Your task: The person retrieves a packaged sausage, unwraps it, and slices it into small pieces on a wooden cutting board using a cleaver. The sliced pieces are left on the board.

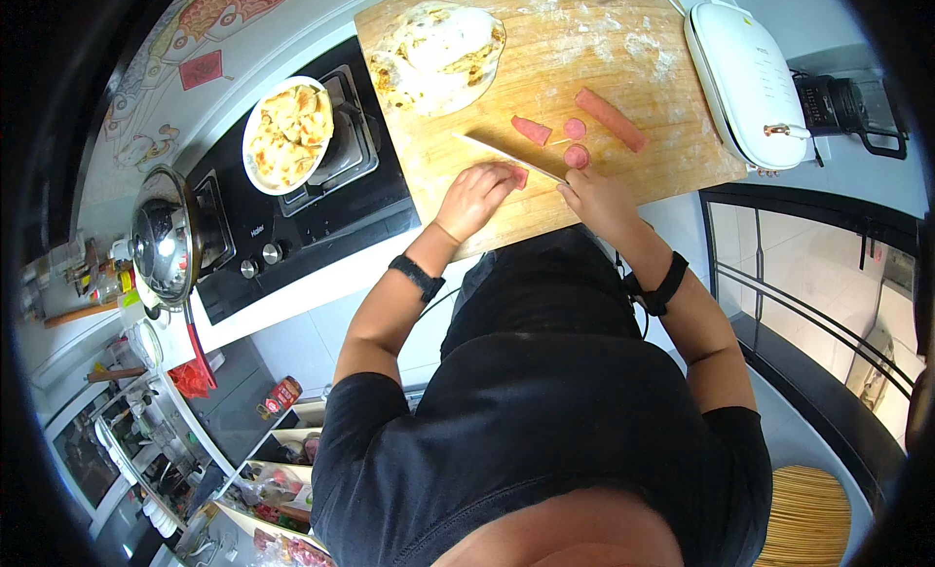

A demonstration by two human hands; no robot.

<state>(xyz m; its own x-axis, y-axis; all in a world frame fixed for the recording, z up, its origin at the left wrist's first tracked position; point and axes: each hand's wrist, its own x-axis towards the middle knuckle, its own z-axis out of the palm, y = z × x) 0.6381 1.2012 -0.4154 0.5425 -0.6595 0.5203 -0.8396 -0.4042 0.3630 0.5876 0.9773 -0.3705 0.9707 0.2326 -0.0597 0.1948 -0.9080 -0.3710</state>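
Observation:
My right hand (595, 198) is closed on the handle of a knife, whose blade (508, 158) points up and left over the wooden board (526, 227). Just below the blade, my left hand (478, 194) presses down on a pink sausage piece (521, 177), mostly hidden under its fingers. Beyond the blade lie another cut sausage piece (531, 131), one round slice (575, 128) and a second round slice (576, 156), with a toothpick-like stick between the slices. A longer sausage piece (611, 120) rests further right. At the board's upper left is a filled sheet of dough (438, 59).
A white electric griddle (752, 85) stands at the board's right. To the left, a white dish of cooked flatbread pieces (288, 136) sits on the black gas hob (307, 234), near a lidded pan (164, 234). Flour is scattered on the board's far part.

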